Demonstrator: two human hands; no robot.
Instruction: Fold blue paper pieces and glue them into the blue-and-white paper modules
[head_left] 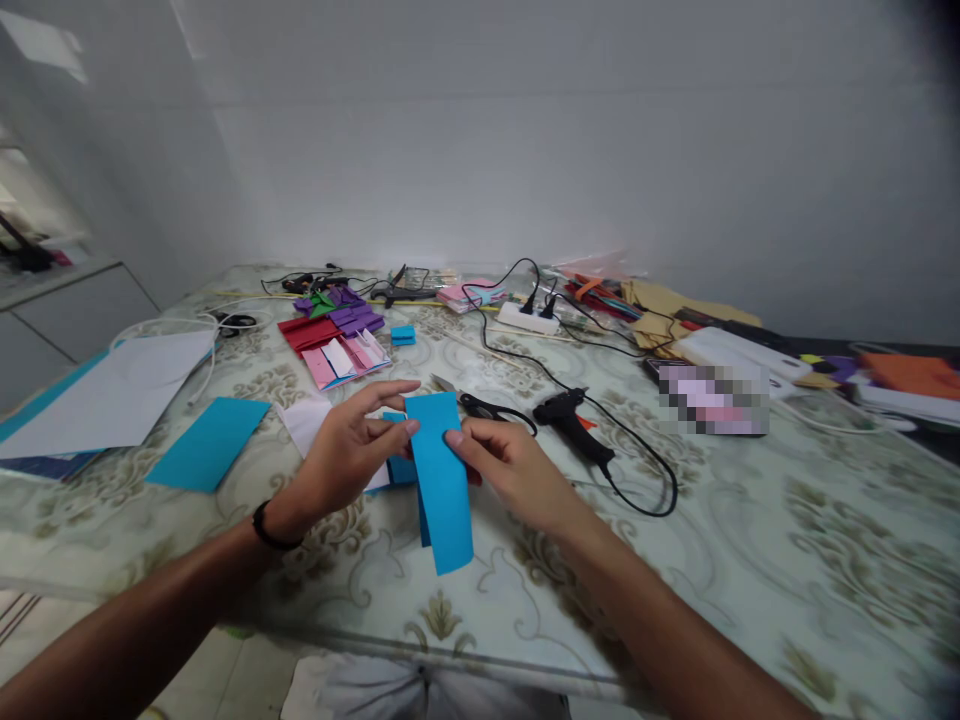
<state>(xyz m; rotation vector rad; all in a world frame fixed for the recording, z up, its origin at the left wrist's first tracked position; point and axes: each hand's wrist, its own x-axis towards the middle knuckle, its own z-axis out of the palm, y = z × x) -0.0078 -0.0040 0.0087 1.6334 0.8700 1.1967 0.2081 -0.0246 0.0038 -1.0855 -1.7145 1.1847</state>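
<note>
And it's the folded blue strip [444, 500] in play, held up above the worktop [712, 590] near the middle of its front edge! The right hand [517, 470] pinches the strip's right side, thumb pressed on its face; the left hand [349, 440] grips the upper left, forefinger stretched out. Beyond the right hand, scissors [491, 407], then the glue gun [581, 430]! Towards the worktop's left edge, a flat blue sheet [210, 445] and white paper [150, 385].
</note>
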